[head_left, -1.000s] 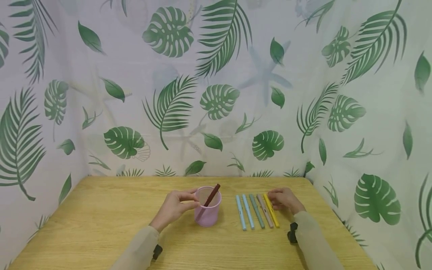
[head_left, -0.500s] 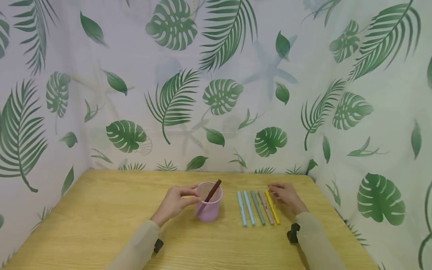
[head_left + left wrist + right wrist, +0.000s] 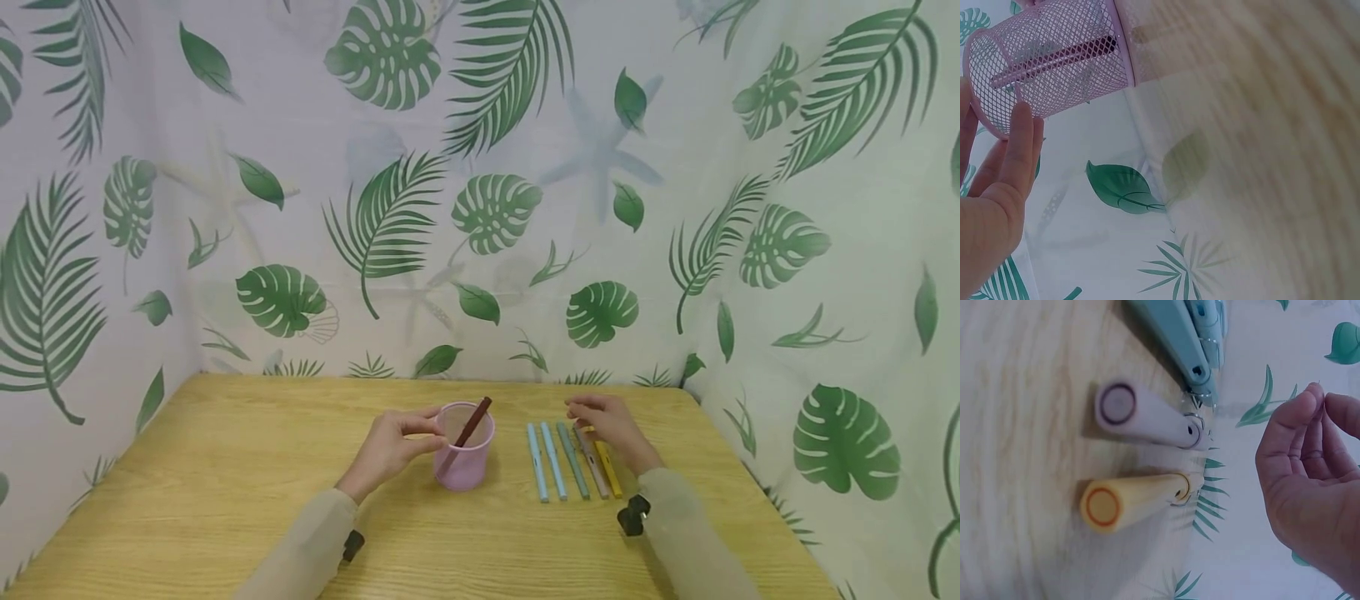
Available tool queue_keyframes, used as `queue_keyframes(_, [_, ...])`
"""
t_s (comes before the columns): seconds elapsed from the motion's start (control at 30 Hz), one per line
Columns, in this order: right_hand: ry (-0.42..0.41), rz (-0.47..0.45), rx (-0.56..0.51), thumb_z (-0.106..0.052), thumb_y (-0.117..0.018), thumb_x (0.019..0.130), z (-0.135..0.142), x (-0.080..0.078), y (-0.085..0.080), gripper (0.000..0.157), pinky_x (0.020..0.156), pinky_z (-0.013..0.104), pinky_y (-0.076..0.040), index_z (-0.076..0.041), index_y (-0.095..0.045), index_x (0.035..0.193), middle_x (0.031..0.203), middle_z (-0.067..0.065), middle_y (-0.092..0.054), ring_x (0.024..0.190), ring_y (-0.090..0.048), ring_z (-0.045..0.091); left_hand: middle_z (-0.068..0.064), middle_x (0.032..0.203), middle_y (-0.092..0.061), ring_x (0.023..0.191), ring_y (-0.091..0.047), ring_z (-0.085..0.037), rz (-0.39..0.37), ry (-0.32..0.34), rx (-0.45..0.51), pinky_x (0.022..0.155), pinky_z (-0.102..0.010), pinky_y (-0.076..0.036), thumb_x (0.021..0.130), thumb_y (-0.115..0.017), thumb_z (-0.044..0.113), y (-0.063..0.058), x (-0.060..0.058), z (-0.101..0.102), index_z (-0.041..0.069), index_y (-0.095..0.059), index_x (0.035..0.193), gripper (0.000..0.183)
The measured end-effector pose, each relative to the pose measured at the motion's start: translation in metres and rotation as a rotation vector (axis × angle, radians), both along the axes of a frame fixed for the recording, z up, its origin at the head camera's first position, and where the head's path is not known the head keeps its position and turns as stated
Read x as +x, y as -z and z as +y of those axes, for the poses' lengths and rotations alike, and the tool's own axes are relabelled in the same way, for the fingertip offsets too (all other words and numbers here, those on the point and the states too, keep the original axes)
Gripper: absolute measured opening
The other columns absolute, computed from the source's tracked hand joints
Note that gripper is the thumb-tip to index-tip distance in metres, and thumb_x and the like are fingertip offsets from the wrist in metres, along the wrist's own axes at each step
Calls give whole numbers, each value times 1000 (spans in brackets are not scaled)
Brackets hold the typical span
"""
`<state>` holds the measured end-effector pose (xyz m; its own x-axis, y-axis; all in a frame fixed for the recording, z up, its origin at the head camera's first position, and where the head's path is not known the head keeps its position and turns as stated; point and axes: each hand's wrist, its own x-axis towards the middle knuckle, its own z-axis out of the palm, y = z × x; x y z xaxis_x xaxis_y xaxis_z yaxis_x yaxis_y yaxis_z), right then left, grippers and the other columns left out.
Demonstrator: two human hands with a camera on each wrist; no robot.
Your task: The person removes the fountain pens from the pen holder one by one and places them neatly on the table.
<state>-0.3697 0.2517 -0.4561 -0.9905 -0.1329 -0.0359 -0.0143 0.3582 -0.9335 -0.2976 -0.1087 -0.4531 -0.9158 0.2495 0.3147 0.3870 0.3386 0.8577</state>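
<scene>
My left hand holds the rim of a pink mesh pen holder, thumb on the near side and fingers behind. The holder stands upright on the table. A dark red pen leans inside it, its end sticking out above the rim; through the mesh it shows in the left wrist view. To the right, my right hand hovers over the far ends of the brownish-pink pen and the yellow pen, fingers loosely bent. Nothing shows between its thumb and fingertips in the right wrist view.
Beside the brownish-pink pen lie a grey-green pen and two light blue pens, all in a row on the wooden table. Leaf-print curtains stand along the table's back and sides.
My right hand has moved left from beside the yellow pen to over the far ends of the right-hand pens. The head view has tilted slightly down. My left hand stays at the pen holder.
</scene>
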Motion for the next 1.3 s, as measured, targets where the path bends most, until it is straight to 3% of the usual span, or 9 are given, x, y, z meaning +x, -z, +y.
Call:
queue_keyframes(0.03, [-6, -2, -6, -23, -54, 92, -1, 0, 0, 33, 71, 38, -51, -1, -58, 116, 99, 12, -61, 90, -56, 32, -3, 120, -59, 107, -56, -20, -3, -1, 1, 88, -45, -44, 73, -75, 25, -4, 3, 1, 19, -73, 83, 12])
queue_keyframes(0.27, [-50, -14, -41, -22, -56, 91, -9, 3, 2, 31, 69, 41, -51, 1, -59, 112, 99, 14, -63, 93, -55, 38, 0, 118, -60, 103, -58, -17, 11, -17, -16, 86, -43, -45, 71, -76, 29, -1, 0, 1, 24, -73, 84, 14])
queue_keyframes(0.6, [-93, -31, -56, -23, -58, 89, -23, 8, 7, 38, 73, 43, -51, 3, -56, 117, 99, 11, -65, 89, -61, 26, 0, 118, -60, 105, -57, -17, -1, -35, -16, 87, -44, -44, 70, -76, 29, -3, 2, 1, 25, -73, 81, 12])
queue_keyframes(0.97, [-203, 19, -186, -16, -60, 88, -49, 17, 4, 33, 80, 48, -48, 7, -57, 112, 102, 20, -63, 91, -62, 27, 0, 119, -59, 107, -56, -18, -11, -41, -18, 87, -44, -44, 70, -76, 29, -4, 2, 3, 25, -73, 81, 12])
queue_keyframes(1.3, [-144, 20, -175, -21, -66, 84, -63, 20, 3, 32, 75, 44, -50, -1, -62, 109, 101, 12, -65, 88, -61, 21, -1, 119, -59, 107, -56, -19, -15, -28, -10, 87, -45, -44, 70, -76, 31, -4, 2, 2, 25, -73, 81, 12])
